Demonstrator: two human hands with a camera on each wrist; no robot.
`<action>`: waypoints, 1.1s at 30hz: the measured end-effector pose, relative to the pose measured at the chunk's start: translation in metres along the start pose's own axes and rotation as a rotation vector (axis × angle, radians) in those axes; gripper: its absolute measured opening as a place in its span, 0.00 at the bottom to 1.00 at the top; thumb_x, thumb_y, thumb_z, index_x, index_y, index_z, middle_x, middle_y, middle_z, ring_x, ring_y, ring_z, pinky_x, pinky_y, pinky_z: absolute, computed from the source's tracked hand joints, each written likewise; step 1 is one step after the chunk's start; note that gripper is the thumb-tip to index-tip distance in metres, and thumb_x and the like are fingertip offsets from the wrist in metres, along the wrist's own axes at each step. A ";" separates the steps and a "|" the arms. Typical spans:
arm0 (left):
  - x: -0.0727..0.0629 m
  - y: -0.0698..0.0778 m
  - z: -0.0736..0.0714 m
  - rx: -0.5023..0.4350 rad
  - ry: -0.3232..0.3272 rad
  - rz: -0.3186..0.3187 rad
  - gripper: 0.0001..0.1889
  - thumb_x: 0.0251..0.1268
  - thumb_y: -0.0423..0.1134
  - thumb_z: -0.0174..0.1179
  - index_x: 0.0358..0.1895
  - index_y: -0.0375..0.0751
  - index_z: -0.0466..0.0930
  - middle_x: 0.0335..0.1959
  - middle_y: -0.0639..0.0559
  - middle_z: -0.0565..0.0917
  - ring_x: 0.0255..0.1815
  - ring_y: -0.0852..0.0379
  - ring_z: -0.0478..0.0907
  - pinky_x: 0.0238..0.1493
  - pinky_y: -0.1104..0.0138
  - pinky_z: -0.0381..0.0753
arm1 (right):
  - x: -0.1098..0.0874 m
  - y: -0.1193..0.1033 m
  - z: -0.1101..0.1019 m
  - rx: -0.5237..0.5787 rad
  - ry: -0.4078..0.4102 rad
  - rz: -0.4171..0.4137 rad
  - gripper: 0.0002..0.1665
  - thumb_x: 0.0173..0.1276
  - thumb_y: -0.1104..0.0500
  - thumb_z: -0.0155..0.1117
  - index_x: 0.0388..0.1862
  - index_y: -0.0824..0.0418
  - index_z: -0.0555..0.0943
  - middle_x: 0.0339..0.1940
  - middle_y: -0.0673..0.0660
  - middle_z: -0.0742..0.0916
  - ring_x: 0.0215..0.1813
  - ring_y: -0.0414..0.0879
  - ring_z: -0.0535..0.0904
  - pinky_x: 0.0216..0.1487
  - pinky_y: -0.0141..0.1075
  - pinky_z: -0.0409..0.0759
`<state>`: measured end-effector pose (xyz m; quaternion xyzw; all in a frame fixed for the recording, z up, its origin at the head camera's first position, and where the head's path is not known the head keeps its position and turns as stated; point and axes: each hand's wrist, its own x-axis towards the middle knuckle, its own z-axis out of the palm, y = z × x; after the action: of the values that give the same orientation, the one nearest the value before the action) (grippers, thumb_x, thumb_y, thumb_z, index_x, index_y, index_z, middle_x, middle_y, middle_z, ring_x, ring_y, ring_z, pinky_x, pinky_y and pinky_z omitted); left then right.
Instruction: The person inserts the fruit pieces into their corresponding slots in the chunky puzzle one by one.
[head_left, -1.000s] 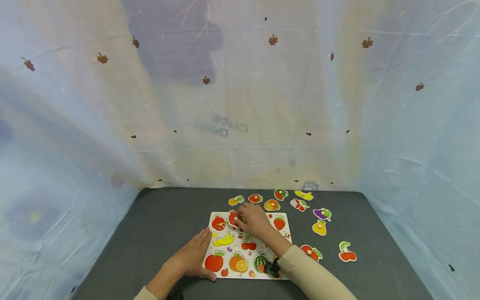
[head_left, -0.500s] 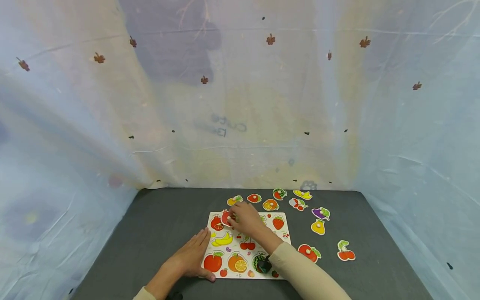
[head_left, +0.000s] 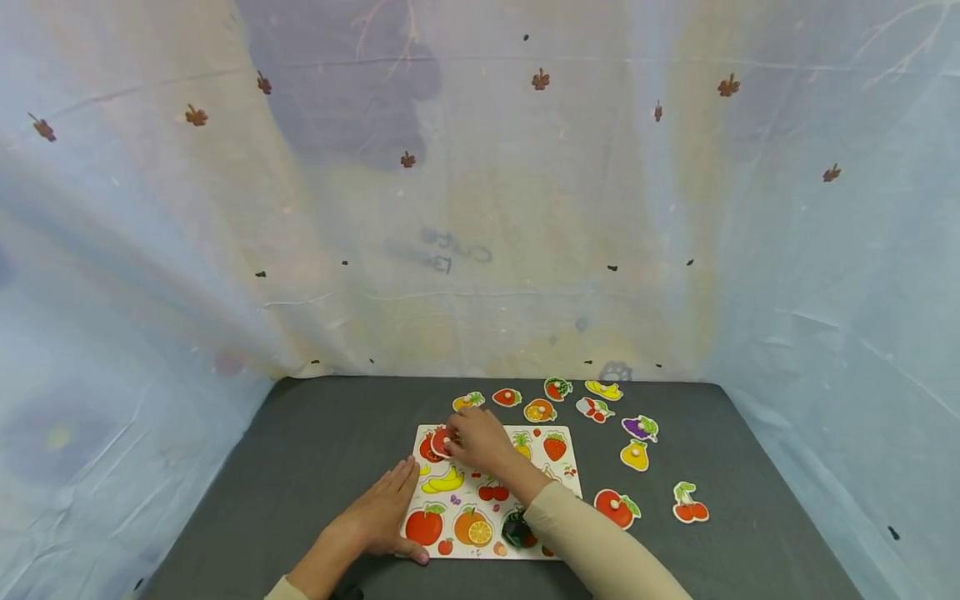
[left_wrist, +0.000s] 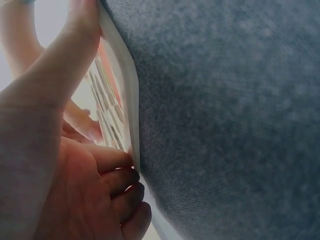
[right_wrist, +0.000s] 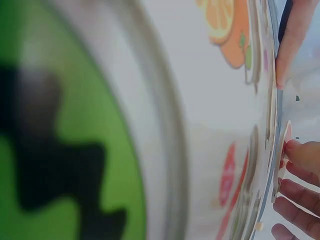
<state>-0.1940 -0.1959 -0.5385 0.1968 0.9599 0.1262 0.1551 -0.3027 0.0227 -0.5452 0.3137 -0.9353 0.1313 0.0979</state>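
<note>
Your head camera looks forward and down from above, taking in the tabletop (head_left: 352, 450) and hanging backdrop (head_left: 480, 208). Your left wrist's view skims low and close along the edge of the board (left_wrist: 131, 95); your right wrist's faces its watermelon picture (right_wrist: 95, 140) from very near. All three share the board.

board (head_left: 474, 495) on table (head_left: 337, 450) | cherry piece (head_left: 691, 511) right | likely pineapple piece (head_left: 468, 400) behind

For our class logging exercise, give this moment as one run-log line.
left hand: touches puzzle board, left side | right hand: holds red fruit piece partly over pomegranate picture
</note>
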 end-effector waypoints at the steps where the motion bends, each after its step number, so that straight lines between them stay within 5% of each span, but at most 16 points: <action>1: 0.000 0.000 0.000 -0.002 -0.003 -0.004 0.75 0.40 0.71 0.83 0.83 0.26 0.55 0.86 0.32 0.55 0.87 0.36 0.51 0.85 0.44 0.56 | 0.001 -0.001 0.000 -0.002 -0.009 0.004 0.10 0.74 0.46 0.75 0.42 0.49 0.86 0.38 0.44 0.84 0.45 0.41 0.80 0.55 0.41 0.82; 15: -0.002 0.001 -0.002 0.006 -0.003 -0.015 0.74 0.41 0.72 0.82 0.84 0.26 0.55 0.86 0.32 0.55 0.87 0.36 0.52 0.85 0.44 0.56 | 0.007 -0.013 -0.002 0.028 -0.048 0.020 0.10 0.74 0.46 0.75 0.42 0.50 0.87 0.38 0.45 0.85 0.46 0.42 0.81 0.59 0.42 0.82; 33: -0.003 0.000 -0.003 -0.009 0.004 0.027 0.74 0.42 0.70 0.82 0.83 0.24 0.54 0.86 0.29 0.55 0.87 0.33 0.52 0.84 0.42 0.58 | 0.016 -0.019 0.010 0.001 -0.086 0.048 0.11 0.73 0.45 0.76 0.40 0.49 0.85 0.35 0.45 0.82 0.38 0.41 0.76 0.48 0.35 0.80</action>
<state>-0.1925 -0.1972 -0.5351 0.2090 0.9568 0.1329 0.1523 -0.3048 -0.0042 -0.5464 0.2968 -0.9457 0.1205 0.0543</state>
